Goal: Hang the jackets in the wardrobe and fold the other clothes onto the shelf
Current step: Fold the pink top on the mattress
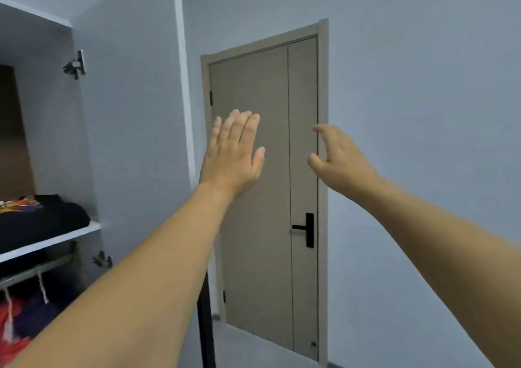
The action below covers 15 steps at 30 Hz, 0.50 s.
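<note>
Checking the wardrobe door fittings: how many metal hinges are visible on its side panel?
2: one metal hinge high on the wardrobe side panel, one metal hinge just below the white shelf. Others may be out of frame.

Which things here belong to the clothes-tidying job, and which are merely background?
Job:
wardrobe
shelf
folded black clothes
hanging rail
red garment
dark blue garment

Background:
room door
black door handle
wall

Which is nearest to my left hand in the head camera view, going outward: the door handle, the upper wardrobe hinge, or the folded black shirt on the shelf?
From the left hand:
1. Door handle, lower right, on the closed door.
2. Upper wardrobe hinge, up and to the left.
3. Folded black shirt, far left on the shelf.
</note>
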Tool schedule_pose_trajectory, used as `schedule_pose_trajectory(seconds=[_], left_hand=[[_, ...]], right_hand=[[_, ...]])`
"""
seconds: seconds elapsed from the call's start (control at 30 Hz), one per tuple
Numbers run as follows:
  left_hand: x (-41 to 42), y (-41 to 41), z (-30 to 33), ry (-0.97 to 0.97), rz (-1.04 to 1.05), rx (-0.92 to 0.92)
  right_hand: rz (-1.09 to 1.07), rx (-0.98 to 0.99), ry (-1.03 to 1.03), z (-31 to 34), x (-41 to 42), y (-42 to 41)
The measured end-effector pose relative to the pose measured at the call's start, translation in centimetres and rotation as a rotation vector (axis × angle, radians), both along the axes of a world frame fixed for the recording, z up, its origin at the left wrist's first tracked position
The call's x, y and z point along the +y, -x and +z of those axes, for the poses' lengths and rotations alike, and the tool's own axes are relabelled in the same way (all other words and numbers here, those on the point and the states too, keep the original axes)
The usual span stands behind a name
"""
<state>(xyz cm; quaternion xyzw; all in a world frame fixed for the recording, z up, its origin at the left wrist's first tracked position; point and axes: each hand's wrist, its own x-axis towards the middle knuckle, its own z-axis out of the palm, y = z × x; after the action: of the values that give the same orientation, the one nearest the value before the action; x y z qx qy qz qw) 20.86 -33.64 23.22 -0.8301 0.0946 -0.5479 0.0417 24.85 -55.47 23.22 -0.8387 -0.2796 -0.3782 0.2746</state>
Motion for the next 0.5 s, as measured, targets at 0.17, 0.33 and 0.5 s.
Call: schedule_pose_trajectory(seconds=[0.17,0.33,0.5], left_hand=[[-7.7,-8.7,-2.9,-0.1,-0.009,0.135],[-13.5,-19.2,-6.0,-0.093,-0.089,0.227],[-20.8,-30.7,-8.8,-0.127,-0.228,0.326]], right_hand=[[-0.116,0.109,0.049,-3.3,-8.2,-6.3],[-0.254,0.164,0.039,-7.4,-15.4,-14.4],[-0.4,0.287,0.045,-11.1,-22.9,-22.4]])
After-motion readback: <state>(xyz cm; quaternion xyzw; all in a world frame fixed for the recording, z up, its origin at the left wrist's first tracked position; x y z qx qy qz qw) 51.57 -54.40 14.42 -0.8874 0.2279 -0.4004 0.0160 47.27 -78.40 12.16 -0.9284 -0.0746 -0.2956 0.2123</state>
